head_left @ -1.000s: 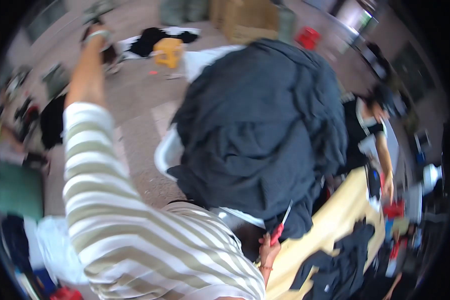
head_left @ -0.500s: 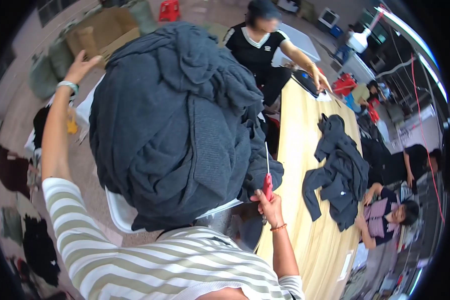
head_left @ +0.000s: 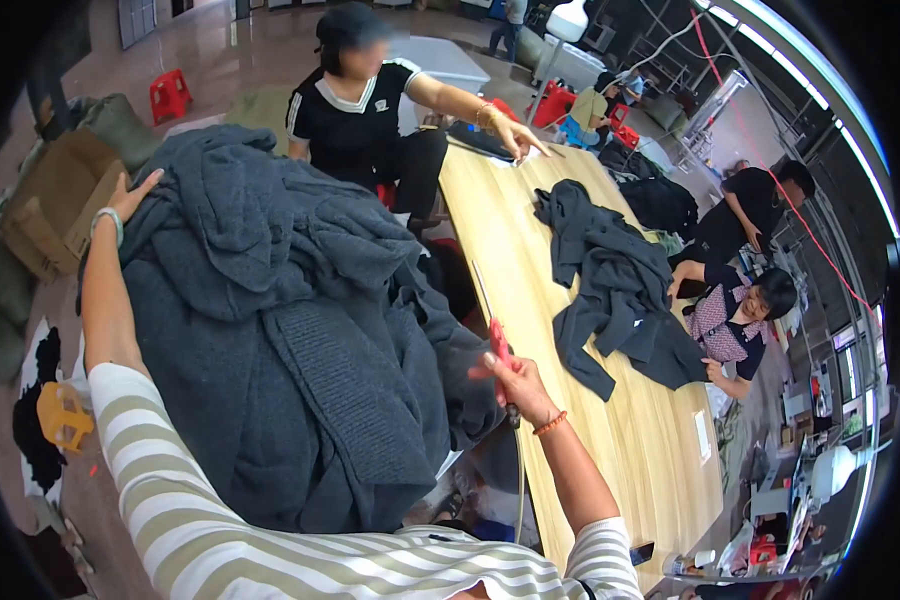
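A large heap of dark grey knitted garments (head_left: 310, 370) fills the left and middle of the view, with a ribbed band across its front. My left hand (head_left: 125, 203) is at the heap's far left edge, fingers spread and seemingly touching the cloth. Over the heap's right side, beside the table edge, my right hand (head_left: 520, 385) holds a red-handled tool (head_left: 500, 342) with a thin, pointed metal blade. The blade points away from me, and the fingers hide part of the handle. A few dark grey garments (head_left: 610, 290) lie loosely on the wooden table.
The pale wooden table (head_left: 610, 440) runs along my right. A person in black (head_left: 360, 110) sits at its far end, one arm over it. Another person (head_left: 730, 320) at the right edge touches the garments. A cardboard box (head_left: 60, 210) and yellow stool (head_left: 67, 415) stand left.
My view has turned, showing more of the table. My left hand, earlier apart from the heap, is now at its edge. The person at right now reaches onto the table garments with both hands.
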Available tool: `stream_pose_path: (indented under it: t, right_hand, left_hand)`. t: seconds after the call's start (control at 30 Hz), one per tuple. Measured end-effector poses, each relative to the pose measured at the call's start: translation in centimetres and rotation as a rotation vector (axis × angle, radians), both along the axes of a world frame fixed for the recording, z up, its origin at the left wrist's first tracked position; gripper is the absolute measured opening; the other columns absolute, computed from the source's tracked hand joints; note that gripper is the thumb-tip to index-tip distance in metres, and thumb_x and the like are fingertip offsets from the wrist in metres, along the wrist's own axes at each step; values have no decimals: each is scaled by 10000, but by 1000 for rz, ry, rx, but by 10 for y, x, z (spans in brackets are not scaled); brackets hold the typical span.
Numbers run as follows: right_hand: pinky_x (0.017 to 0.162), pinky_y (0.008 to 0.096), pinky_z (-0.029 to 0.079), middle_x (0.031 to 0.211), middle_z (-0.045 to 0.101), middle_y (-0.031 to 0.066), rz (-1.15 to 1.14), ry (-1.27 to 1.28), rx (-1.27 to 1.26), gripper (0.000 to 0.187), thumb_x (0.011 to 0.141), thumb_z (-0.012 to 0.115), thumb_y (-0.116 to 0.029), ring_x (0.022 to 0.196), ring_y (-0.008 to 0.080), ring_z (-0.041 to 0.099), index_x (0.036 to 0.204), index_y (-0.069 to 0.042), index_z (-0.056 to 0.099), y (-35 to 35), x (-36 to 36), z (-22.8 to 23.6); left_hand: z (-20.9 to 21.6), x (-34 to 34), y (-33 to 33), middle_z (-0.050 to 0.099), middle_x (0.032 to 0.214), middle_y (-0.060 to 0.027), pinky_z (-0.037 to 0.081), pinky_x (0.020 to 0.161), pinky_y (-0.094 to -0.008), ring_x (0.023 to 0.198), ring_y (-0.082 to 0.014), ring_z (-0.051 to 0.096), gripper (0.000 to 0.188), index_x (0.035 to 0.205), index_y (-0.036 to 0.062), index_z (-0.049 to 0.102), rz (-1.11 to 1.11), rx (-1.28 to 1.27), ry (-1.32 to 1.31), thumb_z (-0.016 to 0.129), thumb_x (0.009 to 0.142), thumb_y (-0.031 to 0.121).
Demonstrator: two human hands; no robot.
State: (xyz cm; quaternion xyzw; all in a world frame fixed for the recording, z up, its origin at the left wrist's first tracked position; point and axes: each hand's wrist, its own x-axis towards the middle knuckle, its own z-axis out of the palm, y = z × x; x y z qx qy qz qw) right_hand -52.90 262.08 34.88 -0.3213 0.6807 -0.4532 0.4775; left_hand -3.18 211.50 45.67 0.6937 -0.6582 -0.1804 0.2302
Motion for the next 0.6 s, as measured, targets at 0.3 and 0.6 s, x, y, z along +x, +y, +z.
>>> stream_pose_path:
  t: [0.3, 0.6]
  right_hand:
    - [387, 213, 386, 744, 613, 7, -98, -85, -174, 512, 842, 668, -520, 423, 53, 466, 914, -14, 646, -176, 2, -24]
    - [736, 299, 529, 1168, 619, 99, -9, -529, -389, 526, 931, 581, -394, 966, 153, 624, 1270, 1, 506, -337, 7, -77]
  left_hand:
    - [-17, -11, -4, 673, 1081, -186, 482, 834, -351, 972, -244, 648, 728, 1077, -115, 629, -333, 105, 83, 678, 736, 526]
    - [-73, -122, 85, 664, 845, -34, 489, 719, -275, 782, -93, 572, 302, 931, -81, 635, -675, -105, 508, 672, 758, 164]
